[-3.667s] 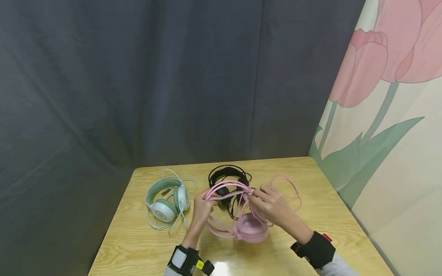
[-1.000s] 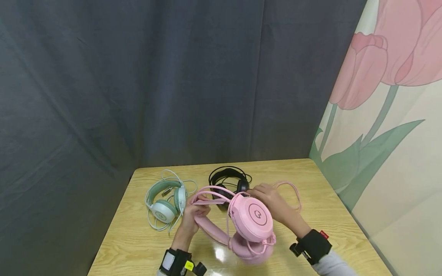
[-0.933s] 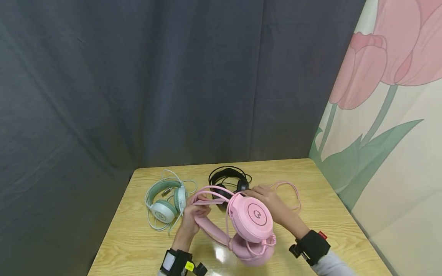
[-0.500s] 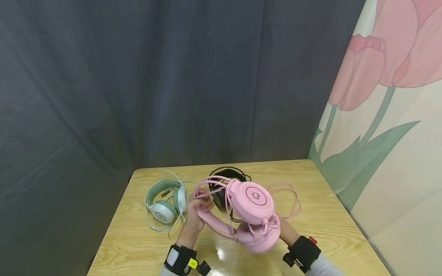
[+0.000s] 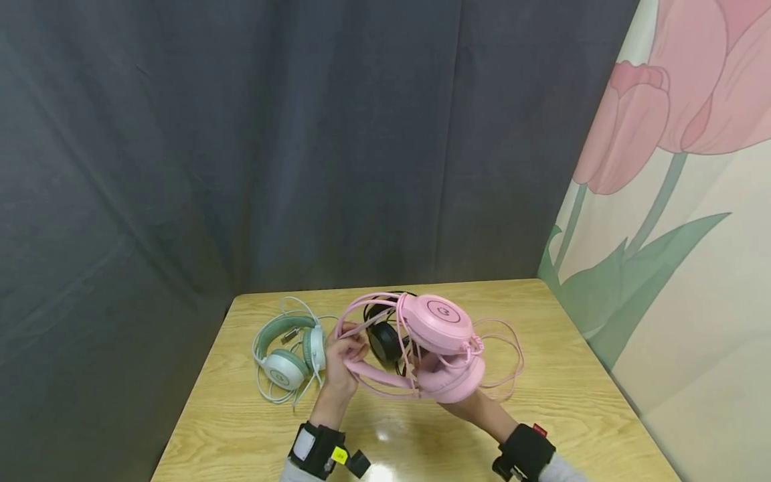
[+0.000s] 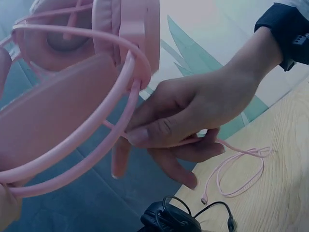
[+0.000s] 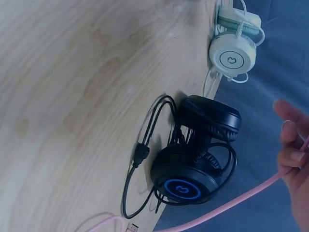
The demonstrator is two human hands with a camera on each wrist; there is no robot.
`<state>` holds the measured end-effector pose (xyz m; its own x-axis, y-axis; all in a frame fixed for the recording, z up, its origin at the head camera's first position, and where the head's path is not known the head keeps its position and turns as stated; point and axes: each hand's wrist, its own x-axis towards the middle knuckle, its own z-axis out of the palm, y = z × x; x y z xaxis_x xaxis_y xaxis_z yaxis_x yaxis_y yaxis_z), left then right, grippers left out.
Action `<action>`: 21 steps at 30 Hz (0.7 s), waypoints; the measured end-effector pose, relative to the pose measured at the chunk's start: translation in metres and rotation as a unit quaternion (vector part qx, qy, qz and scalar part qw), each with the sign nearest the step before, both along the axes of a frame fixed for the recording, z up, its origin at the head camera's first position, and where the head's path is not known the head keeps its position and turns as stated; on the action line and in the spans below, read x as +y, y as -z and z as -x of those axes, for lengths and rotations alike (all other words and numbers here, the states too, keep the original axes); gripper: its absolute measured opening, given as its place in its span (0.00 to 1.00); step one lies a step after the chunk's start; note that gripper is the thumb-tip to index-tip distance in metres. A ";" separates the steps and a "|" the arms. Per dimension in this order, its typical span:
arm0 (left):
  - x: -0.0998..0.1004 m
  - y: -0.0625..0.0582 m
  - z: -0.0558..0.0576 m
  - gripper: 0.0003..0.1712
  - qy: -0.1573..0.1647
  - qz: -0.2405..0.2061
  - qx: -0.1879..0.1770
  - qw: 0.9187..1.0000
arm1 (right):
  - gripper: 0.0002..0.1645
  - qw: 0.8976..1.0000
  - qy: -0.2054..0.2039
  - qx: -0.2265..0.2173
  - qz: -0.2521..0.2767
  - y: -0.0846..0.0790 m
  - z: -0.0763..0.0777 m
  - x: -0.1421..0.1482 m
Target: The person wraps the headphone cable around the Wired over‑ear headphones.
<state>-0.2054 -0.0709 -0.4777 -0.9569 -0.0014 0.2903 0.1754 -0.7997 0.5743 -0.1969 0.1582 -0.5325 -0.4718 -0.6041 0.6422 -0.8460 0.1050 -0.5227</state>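
In the head view my left hand (image 5: 342, 361) grips the pink headphones (image 5: 444, 314) by the headband, which faces left with both ear cups to the right. They are held up above the table, partly covering the black headphones (image 5: 385, 341). Behind the ear cups, my right hand (image 5: 466, 406) is mostly hidden in that view. The left wrist view shows this right hand (image 6: 188, 113) pinching the thin pink cable (image 6: 227, 144) between thumb and fingers. From it the cable runs down to a loose loop on the table, its USB plug (image 7: 132, 227) showing in the right wrist view.
White and green headphones (image 5: 286, 367) lie at the table's left with their cable coiled round them. The black headphones sit at the back middle. A dark curtain (image 5: 343, 147) hangs behind the wooden table (image 5: 241, 435), and a tulip-painted wall (image 5: 693, 321) stands to the right.
The pink headphones have risen and tipped away, headband still in my left hand. My right hand has passed from behind them down to below the ear cups, and the cable loop has spread.
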 end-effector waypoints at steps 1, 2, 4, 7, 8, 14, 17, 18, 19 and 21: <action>0.000 0.000 0.000 0.23 -0.011 0.005 -0.009 1.000 | 0.24 0.982 0.121 0.127 -0.068 0.008 0.002 0.001; -0.001 0.000 0.000 0.22 -0.021 0.012 -0.017 1.000 | 0.26 0.959 0.191 0.185 -0.102 0.013 0.001 0.002; -0.002 0.000 0.001 0.21 -0.039 0.025 -0.028 0.999 | 0.26 0.971 0.163 0.169 -0.054 0.014 -0.001 0.002; -0.002 -0.001 0.001 0.20 -0.075 0.051 -0.042 0.995 | 0.22 0.963 0.179 0.191 -0.065 0.014 -0.003 0.003; -0.002 -0.002 0.001 0.19 -0.087 0.060 -0.046 0.993 | 0.21 0.962 0.183 0.192 -0.071 0.014 -0.004 0.003; 0.000 -0.002 -0.001 0.15 -0.115 0.083 -0.072 0.987 | 0.23 0.962 0.192 0.160 -0.112 0.012 -0.008 0.005; 0.002 0.000 -0.002 0.14 -0.125 0.091 -0.079 0.985 | 0.24 0.958 0.201 0.158 -0.132 0.014 -0.009 0.005; 0.002 0.000 -0.002 0.14 -0.129 0.093 -0.081 0.984 | 0.24 0.956 0.203 0.160 -0.138 0.015 -0.009 0.005; 0.002 0.001 -0.002 0.14 -0.133 0.095 -0.083 0.983 | 0.24 0.954 0.206 0.162 -0.145 0.015 -0.008 0.005; 0.002 0.002 -0.002 0.14 -0.141 0.096 -0.088 0.981 | 0.20 0.952 0.207 0.163 -0.154 0.016 -0.008 0.005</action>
